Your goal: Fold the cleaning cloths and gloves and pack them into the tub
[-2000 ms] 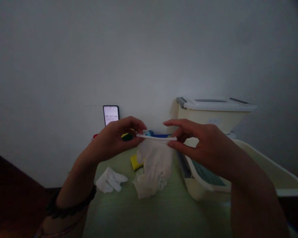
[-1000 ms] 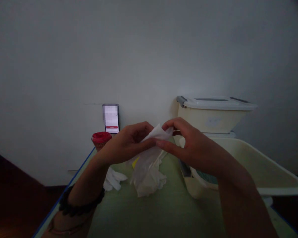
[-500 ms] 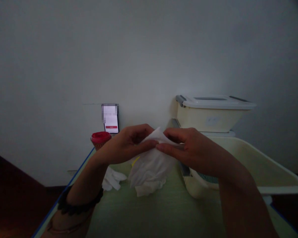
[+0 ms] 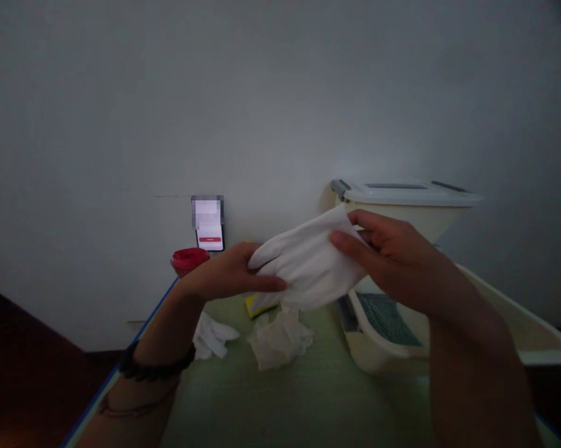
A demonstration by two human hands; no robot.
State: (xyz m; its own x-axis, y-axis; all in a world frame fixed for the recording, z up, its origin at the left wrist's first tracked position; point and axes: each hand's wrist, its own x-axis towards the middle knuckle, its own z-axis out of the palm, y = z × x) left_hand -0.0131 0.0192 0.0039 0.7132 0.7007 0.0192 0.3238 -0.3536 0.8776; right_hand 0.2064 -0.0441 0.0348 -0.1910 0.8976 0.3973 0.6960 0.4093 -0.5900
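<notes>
A white glove [image 4: 311, 261] is stretched out between my two hands above the table. My left hand [image 4: 236, 274] pinches its finger end, thumb on top. My right hand [image 4: 383, 249] grips the cuff at the upper right, with the thumb in front and the fingers partly hidden behind. Below, a crumpled off-white piece [image 4: 280, 339], whose kind I cannot make out, rests on the table. Left of it lies another white glove [image 4: 215, 336], partly behind my left wrist. Something yellow [image 4: 260, 306] shows under the held glove, mostly covered.
A large cream bin [image 4: 504, 311] stands open on the right, a green patterned item [image 4: 387, 318] inside it. Behind it is a lidded cream box [image 4: 401, 214]. A red-topped basket [image 4: 190, 258] and a lit phone [image 4: 210, 224] are at the back left of the green table [image 4: 280, 410].
The glove has gone from hanging bunched between both hands to being spread out sideways. My right hand has moved right and up, and my left hand is now at the glove's fingers.
</notes>
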